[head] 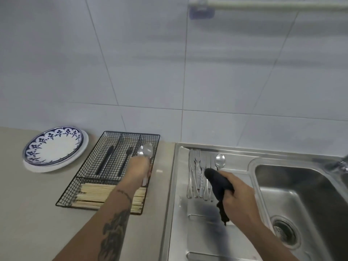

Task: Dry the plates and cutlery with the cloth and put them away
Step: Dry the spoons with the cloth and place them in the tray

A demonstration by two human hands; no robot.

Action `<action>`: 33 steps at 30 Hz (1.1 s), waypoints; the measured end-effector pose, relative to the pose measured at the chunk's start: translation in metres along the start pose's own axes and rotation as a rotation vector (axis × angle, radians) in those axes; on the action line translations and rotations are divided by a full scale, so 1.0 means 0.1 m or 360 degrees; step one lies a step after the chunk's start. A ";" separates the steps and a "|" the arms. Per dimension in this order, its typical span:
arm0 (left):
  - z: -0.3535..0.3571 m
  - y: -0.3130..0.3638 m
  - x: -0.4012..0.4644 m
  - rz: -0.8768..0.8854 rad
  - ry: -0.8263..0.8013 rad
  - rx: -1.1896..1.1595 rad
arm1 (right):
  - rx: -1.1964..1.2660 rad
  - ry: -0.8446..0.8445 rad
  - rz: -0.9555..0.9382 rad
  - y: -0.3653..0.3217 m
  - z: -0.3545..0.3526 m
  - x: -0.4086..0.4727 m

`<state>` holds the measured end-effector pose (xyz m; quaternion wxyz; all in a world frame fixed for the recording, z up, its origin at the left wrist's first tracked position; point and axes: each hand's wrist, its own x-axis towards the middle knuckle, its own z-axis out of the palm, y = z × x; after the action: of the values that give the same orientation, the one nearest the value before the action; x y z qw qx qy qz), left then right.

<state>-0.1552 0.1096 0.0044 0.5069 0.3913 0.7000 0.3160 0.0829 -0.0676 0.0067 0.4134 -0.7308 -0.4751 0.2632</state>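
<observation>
Spoon [146, 153] in left hand [138, 169], bowl toward wall.

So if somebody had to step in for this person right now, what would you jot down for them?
Left hand: holding a spoon over the right compartment of the wire tray, not yet let go.
Right hand: gripping the dark cloth above the drainboard.
Done: plates stacked on the counter; a black knife and black fork are in the tray.
Left: the cutlery lying on the drainboard, including one more spoon, to dry and put away.
</observation>
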 end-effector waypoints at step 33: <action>2.22 -0.52 -0.57 0.0922 -0.0348 0.1506 | 0.0034 0.0246 0.0231 0.63 -0.47 -0.03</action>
<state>0.0552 0.0446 -0.0770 0.2385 0.7825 0.5729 0.0517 0.1490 -0.0998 -0.0226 0.4366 -0.7769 -0.3847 0.2403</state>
